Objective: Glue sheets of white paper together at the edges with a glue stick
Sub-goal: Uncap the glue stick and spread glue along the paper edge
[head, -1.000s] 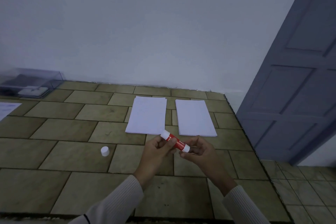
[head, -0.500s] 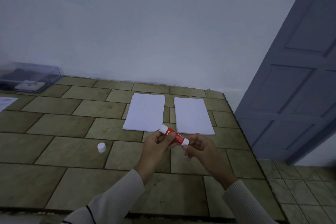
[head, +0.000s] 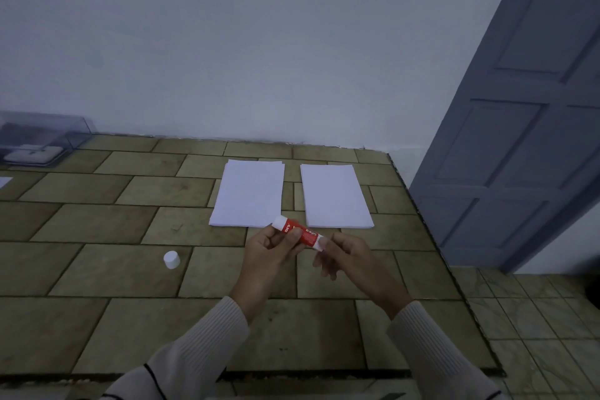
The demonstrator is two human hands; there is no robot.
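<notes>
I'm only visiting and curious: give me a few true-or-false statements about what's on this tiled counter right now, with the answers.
1. The left hand and right hand both hold the glue stick. True.
2. The white cap sits on the glue stick. False: it lies on the tiled counter, left of the hands.
3. The left paper stack and right paper stack lie side by side with a gap between them. True.
4. The glue stick lies flat on the right paper stack. False: the hands hold it on the near side of the stacks.
5. The clear box stands beside the door. False: it is at the far left, by the wall.
</notes>
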